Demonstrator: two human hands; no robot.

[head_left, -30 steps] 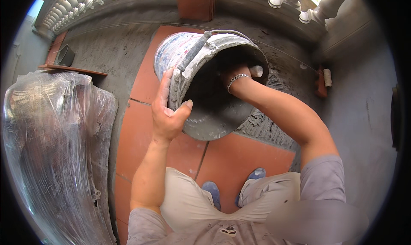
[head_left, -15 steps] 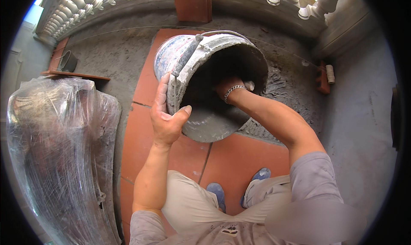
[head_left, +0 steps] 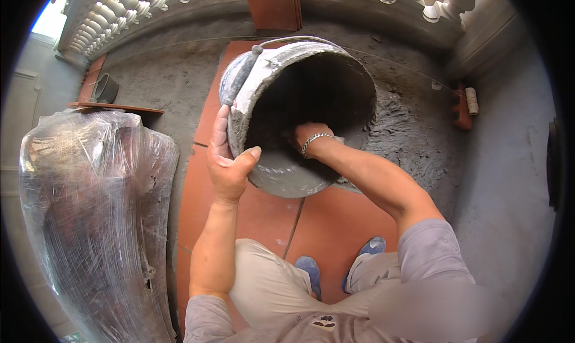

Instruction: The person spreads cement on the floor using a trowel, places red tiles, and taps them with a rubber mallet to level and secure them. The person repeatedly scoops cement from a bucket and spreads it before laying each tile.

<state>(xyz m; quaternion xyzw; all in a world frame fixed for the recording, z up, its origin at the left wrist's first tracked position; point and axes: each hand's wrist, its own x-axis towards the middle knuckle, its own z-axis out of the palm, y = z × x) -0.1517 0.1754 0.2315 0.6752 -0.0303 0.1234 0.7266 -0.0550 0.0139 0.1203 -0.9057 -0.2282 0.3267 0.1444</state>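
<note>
A mortar-caked bucket is tipped on its side with its mouth toward me. My left hand grips its left rim, thumb over the edge and fingers along the outer wall, below the bail handle's dark grip. My right hand, with a chain bracelet at the wrist, reaches into the mouth and is closed. A pale, rounded handle end sticks out by that wrist; the rest of the tool is hidden in the dark interior. Wet grey mortar coats the bucket's inner wall.
Terracotta tiles lie under the bucket and my feet. Spread mortar is to the right. A string runs across the back to a spool beside a brick. A plastic-wrapped bulk stands left, a small dark bucket behind it.
My right hand has moved left and lower inside the bucket, the handle end shifting with it. My left hand keeps its hold on the rim, and the bucket has turned slightly.
</note>
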